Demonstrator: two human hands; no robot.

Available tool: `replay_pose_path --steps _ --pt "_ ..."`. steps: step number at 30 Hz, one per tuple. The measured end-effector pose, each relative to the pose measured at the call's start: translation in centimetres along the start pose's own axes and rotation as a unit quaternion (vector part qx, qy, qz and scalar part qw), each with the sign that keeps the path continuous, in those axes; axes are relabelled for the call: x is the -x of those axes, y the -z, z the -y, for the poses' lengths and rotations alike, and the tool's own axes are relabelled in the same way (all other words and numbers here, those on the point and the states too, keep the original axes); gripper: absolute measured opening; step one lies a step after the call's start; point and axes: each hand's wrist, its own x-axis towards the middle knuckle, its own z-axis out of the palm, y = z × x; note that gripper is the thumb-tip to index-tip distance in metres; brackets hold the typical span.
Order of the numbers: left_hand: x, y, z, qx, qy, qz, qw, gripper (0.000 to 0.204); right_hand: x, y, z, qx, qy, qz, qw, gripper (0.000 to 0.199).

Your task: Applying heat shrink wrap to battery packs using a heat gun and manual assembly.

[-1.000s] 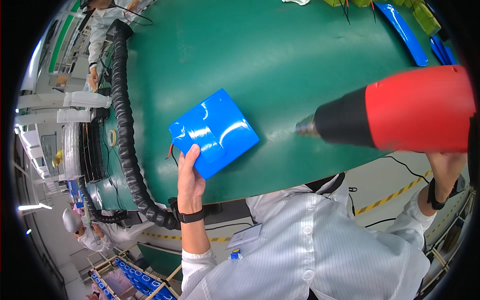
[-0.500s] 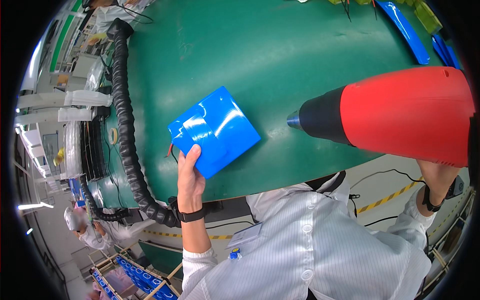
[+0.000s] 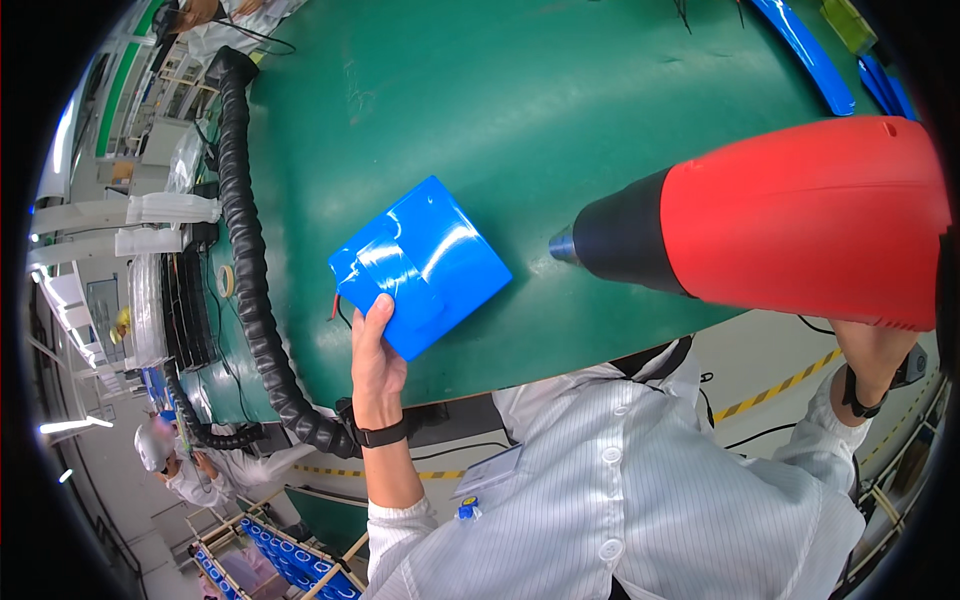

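A flat, shiny blue shrink-wrapped battery pack is tilted over the green tabletop, a short red and black wire at its left corner. My left hand grips its near edge, thumb on top and the other fingers hidden beneath. On the right, a big red heat gun with a black front points its metal nozzle leftward at the pack, a gap apart from it. Behind its body my right hand shows only in part, wrapped around the handle, which is hidden.
A thick black corrugated hose runs along the left side of the green table. Blue film sleeves and a yellow-green block lie at the far right. Co-workers sit at left and far left; a rack stands below left.
The heat gun has shifted a little left, with its nozzle nearer the pack's right side. The pack and my left hand have moved slightly left in the picture.
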Motion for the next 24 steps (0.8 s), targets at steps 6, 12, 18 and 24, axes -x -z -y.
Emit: replay_pose_path --steps 6,12,18,24 --pt "-0.03 -0.03 -0.03 0.003 -0.003 0.005 1.000 0.068 0.24 -0.20 0.10 -0.003 0.001 0.000 1.000 0.053" --pt "0.03 -0.43 -0.02 0.008 -0.003 -0.022 1.000 0.071 0.48 -0.50 0.29 -0.005 0.003 -0.001 1.000 0.053" --pt "0.07 -0.34 -0.04 0.010 0.002 -0.021 1.000 0.070 0.50 -0.40 0.46 -0.005 0.001 -0.003 1.000 0.054" --pt "0.08 -0.42 -0.04 0.010 -0.002 -0.024 1.000 0.068 0.44 -0.56 0.53 -0.006 0.005 -0.003 1.000 0.055"
